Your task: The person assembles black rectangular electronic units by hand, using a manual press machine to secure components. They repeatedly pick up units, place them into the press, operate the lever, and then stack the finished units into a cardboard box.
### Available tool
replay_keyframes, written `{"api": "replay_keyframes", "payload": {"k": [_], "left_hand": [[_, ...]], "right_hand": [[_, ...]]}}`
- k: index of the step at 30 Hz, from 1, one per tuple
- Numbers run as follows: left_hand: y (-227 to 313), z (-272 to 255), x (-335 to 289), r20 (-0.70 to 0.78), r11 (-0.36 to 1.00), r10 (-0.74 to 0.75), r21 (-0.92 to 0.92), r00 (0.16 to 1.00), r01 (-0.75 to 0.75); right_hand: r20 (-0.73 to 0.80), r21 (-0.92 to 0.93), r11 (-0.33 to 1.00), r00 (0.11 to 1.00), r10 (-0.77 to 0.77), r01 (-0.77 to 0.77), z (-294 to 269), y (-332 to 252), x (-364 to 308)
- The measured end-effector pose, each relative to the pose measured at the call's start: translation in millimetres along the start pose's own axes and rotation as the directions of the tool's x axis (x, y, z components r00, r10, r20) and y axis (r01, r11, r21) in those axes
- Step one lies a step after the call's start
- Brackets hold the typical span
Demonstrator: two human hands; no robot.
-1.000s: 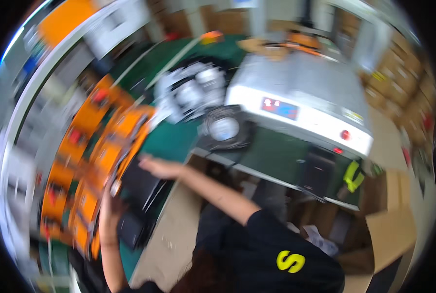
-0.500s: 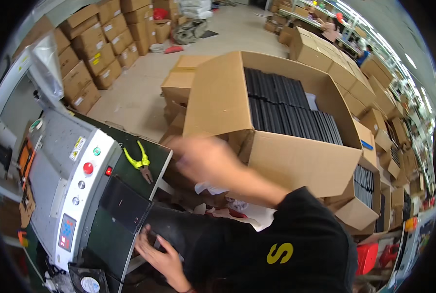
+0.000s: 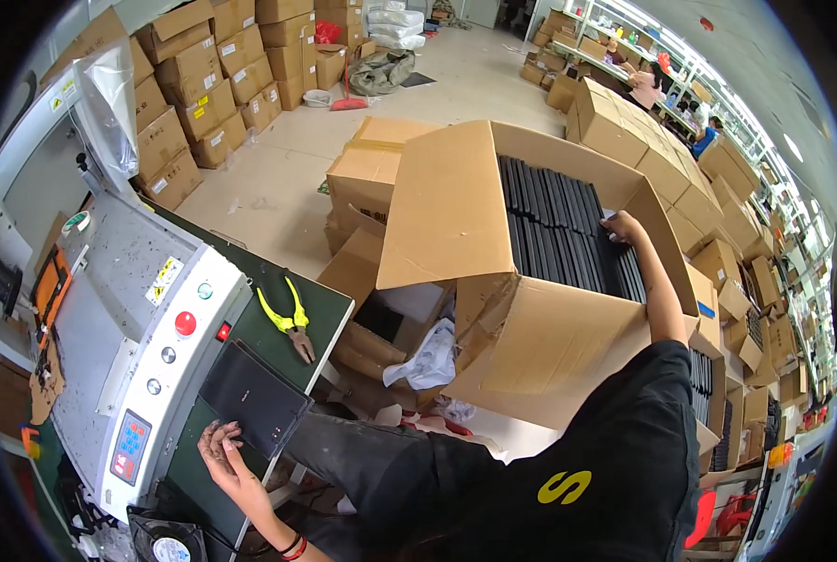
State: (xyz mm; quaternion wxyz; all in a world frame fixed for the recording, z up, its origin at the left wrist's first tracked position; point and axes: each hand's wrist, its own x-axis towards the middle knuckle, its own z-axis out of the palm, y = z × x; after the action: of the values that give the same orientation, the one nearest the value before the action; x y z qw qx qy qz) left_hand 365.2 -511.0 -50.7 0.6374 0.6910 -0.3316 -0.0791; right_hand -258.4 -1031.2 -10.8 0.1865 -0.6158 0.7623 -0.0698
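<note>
My right hand (image 3: 624, 228) reaches into a large open cardboard box (image 3: 568, 337), its fingers closed on the top edge of a flat black panel (image 3: 615, 265). Two rows of similar thin black panels (image 3: 551, 217) stand upright and tightly packed there. On the green tabletop, my left hand (image 3: 226, 459) rests beside a small stack of flat black panels (image 3: 254, 397). Its fingers are loosely bent and apart, with dark smudges on them, and nothing is held.
Yellow-handled pliers (image 3: 291, 318) lie beyond the stack. A grey machine (image 3: 170, 365) with buttons and a display stands at the left; a black fan (image 3: 167, 539) sits near its front corner. Stacked cartons (image 3: 193, 94) stand behind. A lower open carton (image 3: 381, 328) sits between table and box.
My right hand has swung from near the table's edge rightward into the box. My left hand has moved left, onto the tabletop by the stack. The view has shifted slightly.
</note>
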Motion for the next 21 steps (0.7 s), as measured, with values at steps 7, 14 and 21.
{"api": "replay_keyframes", "payload": {"k": [7,14,21], "left_hand": [[2.6,0.7,-1.7,-0.015,1.000,-0.022,-0.003,1.000,0.022],[2.6,3.4,-12.1,-0.075,0.989,0.056,-0.129,0.996,-0.066],[67.3,42.9,-45.5,0.047,0.663,-0.002,-0.748,0.999,0.037]], "right_hand": [[-0.627,0.164,0.982,0.758,0.181,-0.098,-40.2,-26.6,-43.2],[-0.847,0.308,0.303,0.405,-0.345,0.902,-29.8,-208.3,-216.1],[-0.468,-0.404,-0.538,-0.673,-0.573,0.740,152.9,-304.6,-397.4]]}}
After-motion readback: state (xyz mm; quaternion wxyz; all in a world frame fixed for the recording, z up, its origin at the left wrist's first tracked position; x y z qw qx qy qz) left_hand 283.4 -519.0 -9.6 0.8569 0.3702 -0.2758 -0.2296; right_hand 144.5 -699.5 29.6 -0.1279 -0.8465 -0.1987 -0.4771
